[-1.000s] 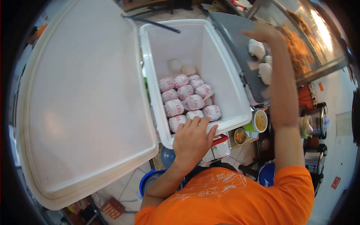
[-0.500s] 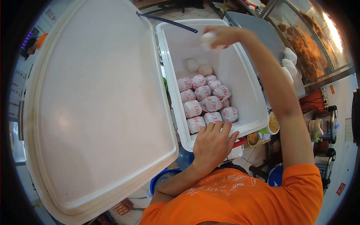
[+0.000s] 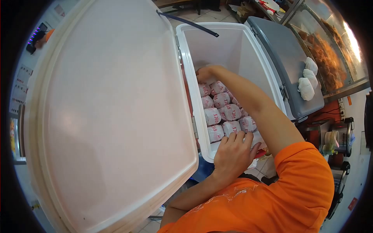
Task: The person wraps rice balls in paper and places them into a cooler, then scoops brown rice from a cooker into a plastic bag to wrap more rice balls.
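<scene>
A white cooler box (image 3: 254,46) stands open in front of me, with its big lid (image 3: 120,108) swung up on the left. Inside lie several round bundles in white paper with red print (image 3: 230,112), stacked in rows. My right hand (image 3: 208,73) reaches deep into the box by its far left wall, with curled fingers; their tips and whatever they hold are hidden. Across the near rim rests my left hand (image 3: 235,153), fingers stretched over the edge towards the bundles and thumb apart, holding nothing.
To the right is a box with a closed grey lid (image 3: 276,58), carrying white wrapped bundles (image 3: 306,89). Beyond it stands a lit glass case of fried food (image 3: 324,58). A dark strap (image 3: 190,25) crosses the cooler's far left corner. Another person (image 3: 39,40) is at far left.
My right hand has gone from above the cooler's far right side, holding a white wrapped bundle, down and left into the box. My left hand stays on the rim. The view has shifted slightly.
</scene>
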`<state>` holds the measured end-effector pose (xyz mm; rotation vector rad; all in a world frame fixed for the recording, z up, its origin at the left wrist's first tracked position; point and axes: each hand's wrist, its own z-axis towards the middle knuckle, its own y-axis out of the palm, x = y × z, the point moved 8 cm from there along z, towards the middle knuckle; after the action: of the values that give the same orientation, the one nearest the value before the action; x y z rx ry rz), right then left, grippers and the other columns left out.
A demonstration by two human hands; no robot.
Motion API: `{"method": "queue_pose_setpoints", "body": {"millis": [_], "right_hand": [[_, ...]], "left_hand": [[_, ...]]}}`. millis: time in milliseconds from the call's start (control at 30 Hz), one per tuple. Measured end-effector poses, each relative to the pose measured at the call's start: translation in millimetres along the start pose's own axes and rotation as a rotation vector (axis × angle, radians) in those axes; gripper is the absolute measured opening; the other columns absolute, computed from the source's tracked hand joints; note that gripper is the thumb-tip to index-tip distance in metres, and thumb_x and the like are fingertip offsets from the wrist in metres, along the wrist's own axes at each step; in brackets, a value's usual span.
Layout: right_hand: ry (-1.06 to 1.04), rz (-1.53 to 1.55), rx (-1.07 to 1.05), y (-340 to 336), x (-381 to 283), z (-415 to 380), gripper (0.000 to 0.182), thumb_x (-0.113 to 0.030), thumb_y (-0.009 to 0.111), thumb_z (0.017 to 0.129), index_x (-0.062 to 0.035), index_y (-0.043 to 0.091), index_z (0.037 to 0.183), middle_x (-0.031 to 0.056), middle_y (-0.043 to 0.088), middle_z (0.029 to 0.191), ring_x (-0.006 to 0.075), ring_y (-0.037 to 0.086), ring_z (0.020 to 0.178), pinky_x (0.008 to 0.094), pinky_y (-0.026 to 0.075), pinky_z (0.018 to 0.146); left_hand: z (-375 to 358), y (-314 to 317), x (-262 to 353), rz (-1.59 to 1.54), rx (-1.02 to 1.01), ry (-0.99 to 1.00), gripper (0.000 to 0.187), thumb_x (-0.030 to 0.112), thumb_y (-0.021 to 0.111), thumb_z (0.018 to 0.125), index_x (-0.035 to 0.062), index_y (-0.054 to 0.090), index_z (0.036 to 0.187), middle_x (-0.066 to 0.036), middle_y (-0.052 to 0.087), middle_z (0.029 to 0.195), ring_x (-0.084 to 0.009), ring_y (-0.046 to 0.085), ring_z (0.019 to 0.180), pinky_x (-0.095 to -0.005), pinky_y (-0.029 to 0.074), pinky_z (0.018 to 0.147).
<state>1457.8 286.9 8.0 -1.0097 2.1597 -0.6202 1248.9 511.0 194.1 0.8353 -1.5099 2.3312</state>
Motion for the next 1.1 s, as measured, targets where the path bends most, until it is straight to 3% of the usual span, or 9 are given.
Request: {"method": "queue_pose_setpoints", "body": {"millis": [133, 200, 300, 400, 633, 700, 800, 900, 1100], "right_hand": [[-0.03, 0.062, 0.25, -24.3, 51.1, 44.8, 0.049, -0.035, 0.066, 0.083, -0.0164, 0.066, 0.128, 0.0145, 0.066, 0.128, 0.0304, 0.062, 0.121, 0.0444, 0.052, 0.094], [0.385, -0.152, 0.57, -37.5, 82.0, 23.9, 0.056, -0.041, 0.071, 0.082, -0.0122, 0.062, 0.129, 0.0111, 0.063, 0.134, 0.0274, 0.061, 0.122, 0.0449, 0.053, 0.091], [0.581, 0.087, 0.531, -19.2, 84.3, 12.1, 0.081, -0.046, 0.079, 0.077, -0.006, 0.049, 0.139, 0.0148, 0.061, 0.135, 0.0303, 0.061, 0.122, 0.043, 0.049, 0.101], [0.623, -0.014, 0.512, -10.5, 93.6, 28.7, 0.087, -0.048, 0.08, 0.074, -0.0049, 0.045, 0.142, 0.0142, 0.059, 0.138, 0.0303, 0.059, 0.125, 0.0446, 0.048, 0.103], [0.531, 0.042, 0.543, -45.1, 94.8, 7.1, 0.076, -0.043, 0.079, 0.069, -0.0082, 0.058, 0.134, 0.0129, 0.062, 0.135, 0.03, 0.059, 0.124, 0.0453, 0.049, 0.1], [0.354, -0.052, 0.108, -49.5, 75.9, -5.9, 0.058, -0.04, 0.078, 0.067, -0.0107, 0.072, 0.117, 0.0127, 0.066, 0.129, 0.032, 0.065, 0.114, 0.0457, 0.053, 0.092], [0.436, -0.173, 0.078, -54.5, 78.7, -42.8, 0.081, -0.039, 0.083, 0.063, -0.0046, 0.058, 0.133, 0.0197, 0.067, 0.123, 0.0347, 0.069, 0.103, 0.0466, 0.057, 0.084], [0.389, -0.449, -0.034, -23.7, 97.9, -45.0, 0.081, -0.038, 0.082, 0.064, -0.0046, 0.057, 0.133, 0.0186, 0.067, 0.123, 0.0354, 0.068, 0.106, 0.0463, 0.056, 0.086], [0.31, -0.578, 0.451, -0.5, 90.8, -76.7, 0.07, -0.039, 0.078, 0.072, -0.0067, 0.057, 0.13, 0.0184, 0.065, 0.124, 0.0328, 0.061, 0.119, 0.0446, 0.052, 0.096]], "left_hand": [[2.5, 0.0, 1.2, 0.001, 0.012, 0.001, 0.032, 0.036, 0.073, 0.085, 0.007, 0.068, 0.098, -0.006, 0.064, 0.085, -0.0219, 0.061, 0.077, -0.0349, 0.047, 0.067], [3.9, -1.1, 2.3, 0.004, 0.011, 0.004, 0.032, 0.035, 0.074, 0.084, 0.0067, 0.068, 0.098, -0.006, 0.064, 0.085, -0.022, 0.061, 0.077, -0.0349, 0.047, 0.067], [2.7, 0.1, 2.1, 0.016, -0.005, 0.0, 0.032, 0.033, 0.074, 0.082, 0.006, 0.067, 0.098, -0.007, 0.064, 0.085, -0.0225, 0.061, 0.078, -0.0351, 0.047, 0.068], [2.5, 2.2, -0.5, 0.025, -0.031, -0.023, 0.032, 0.032, 0.075, 0.08, 0.0053, 0.067, 0.097, -0.007, 0.064, 0.086, -0.0234, 0.062, 0.078, -0.0357, 0.047, 0.068], [2.6, -3.7, 2.9, 0.031, 0.021, -0.02, 0.033, 0.035, 0.074, 0.083, 0.0054, 0.067, 0.095, -0.007, 0.064, 0.083, -0.0243, 0.062, 0.078, -0.0367, 0.047, 0.07], [2.1, -1.8, 2.3, 0.022, -0.01, -0.04, 0.034, 0.037, 0.074, 0.085, 0.0055, 0.067, 0.097, -0.008, 0.064, 0.084, -0.0244, 0.063, 0.079, -0.0366, 0.048, 0.07], [3.3, -2.0, 1.7, 0.017, 0.006, -0.039, 0.035, 0.038, 0.074, 0.085, 0.0057, 0.068, 0.097, -0.009, 0.065, 0.085, -0.0255, 0.064, 0.08, -0.0367, 0.048, 0.071], [3.5, -3.9, 3.3, 0.026, 0.022, -0.026, 0.035, 0.038, 0.073, 0.085, 0.0058, 0.068, 0.098, -0.008, 0.066, 0.084, -0.0257, 0.063, 0.079, -0.0367, 0.048, 0.072], [1.0, -2.8, 4.6, 0.04, 0.027, -0.017, 0.036, 0.04, 0.073, 0.086, 0.007, 0.067, 0.099, -0.009, 0.066, 0.086, -0.0261, 0.064, 0.08, -0.0376, 0.049, 0.073]]}}
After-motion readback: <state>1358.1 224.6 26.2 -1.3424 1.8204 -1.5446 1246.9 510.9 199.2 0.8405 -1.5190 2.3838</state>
